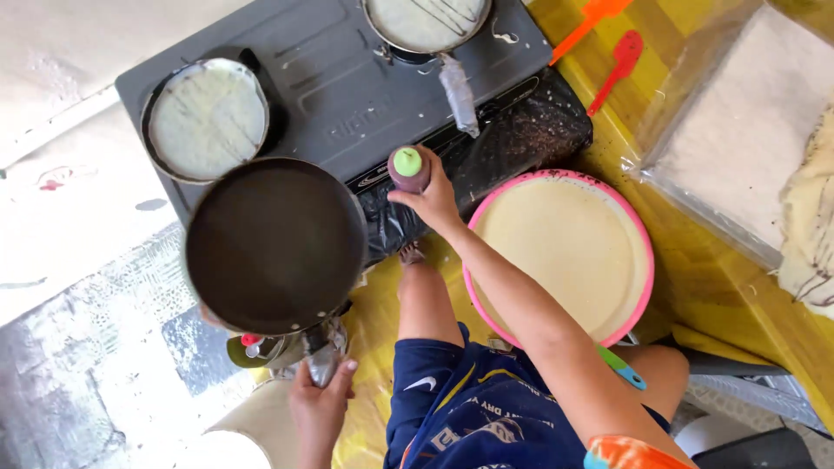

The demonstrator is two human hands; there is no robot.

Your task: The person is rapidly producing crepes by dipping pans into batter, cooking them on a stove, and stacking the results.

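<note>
Over the stove [347,95], left hand [320,401] holds pan [274,245], right hand [432,200] grips bottle [408,168].

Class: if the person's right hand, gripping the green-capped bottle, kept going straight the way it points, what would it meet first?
Probably the grey stove top just beyond the right hand and its dark green-capped squeeze bottle; depth is unclear.

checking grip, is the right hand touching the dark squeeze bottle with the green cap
Touching. The head view shows the right hand with fingers wrapped around the dark squeeze bottle with the green cap.

Yellow-covered table [695,269], grey stove [347,95], pink basin [645,239], spatulas [617,65]
</note>
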